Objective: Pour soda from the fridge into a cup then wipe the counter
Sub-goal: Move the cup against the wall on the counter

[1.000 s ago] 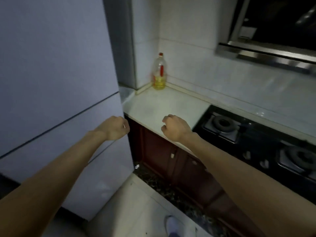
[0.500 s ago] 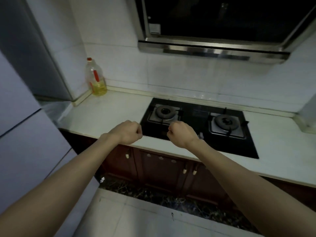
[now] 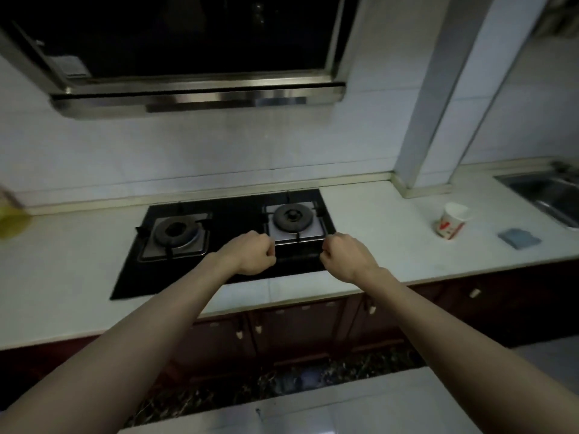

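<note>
White bench (image 3: 369, 214) runs full width, dark cabinets (image 3: 297, 333) below. Range hood (image 3: 194, 57) above black two-burner gas hob (image 3: 225, 239). Steel sink (image 3: 545, 195) at far right. Left hand (image 3: 250, 253) and right hand (image 3: 347, 255) both out over hob front edge, fingers curled into fists, holding nothing. Paper cup (image 3: 452, 220) with red print upright on bench right of hob, near sink. Small blue-grey cloth (image 3: 518, 237) flat just right of cup. Blurred yellow bottle (image 3: 9, 217) at far left edge.
</note>
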A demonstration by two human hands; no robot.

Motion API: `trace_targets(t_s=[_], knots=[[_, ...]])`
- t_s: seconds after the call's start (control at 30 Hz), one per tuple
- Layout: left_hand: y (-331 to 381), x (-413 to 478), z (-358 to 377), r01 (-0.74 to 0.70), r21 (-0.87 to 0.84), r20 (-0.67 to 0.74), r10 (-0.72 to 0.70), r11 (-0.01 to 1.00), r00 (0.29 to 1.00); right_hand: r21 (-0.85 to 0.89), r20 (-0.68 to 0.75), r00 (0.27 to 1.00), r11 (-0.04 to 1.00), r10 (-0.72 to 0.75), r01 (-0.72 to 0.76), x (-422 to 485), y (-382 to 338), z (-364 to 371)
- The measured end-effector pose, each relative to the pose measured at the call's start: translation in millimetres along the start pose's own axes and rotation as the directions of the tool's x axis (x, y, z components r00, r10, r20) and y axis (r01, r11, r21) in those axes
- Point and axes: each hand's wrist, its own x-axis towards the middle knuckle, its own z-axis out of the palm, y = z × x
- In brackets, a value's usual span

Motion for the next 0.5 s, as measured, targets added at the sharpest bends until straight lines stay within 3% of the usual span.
trace_targets(t_s=[0.23, 0.5], knots=[[82.2, 93.0, 2.6, -0.188, 0.041, 0.091, 0.184, 0.981, 0.979, 0.009, -0.045, 0.977, 0.978, 0.211, -0.210, -11.0, 101.5, -16.0], [166.6, 210.9, 24.2, -0.411, 0.104, 0.176, 0.390, 0.906, 0.904, -0.009, -0.114, 0.903, 0.909, 0.414, -0.417, -0.1, 209.1, -31.7]])
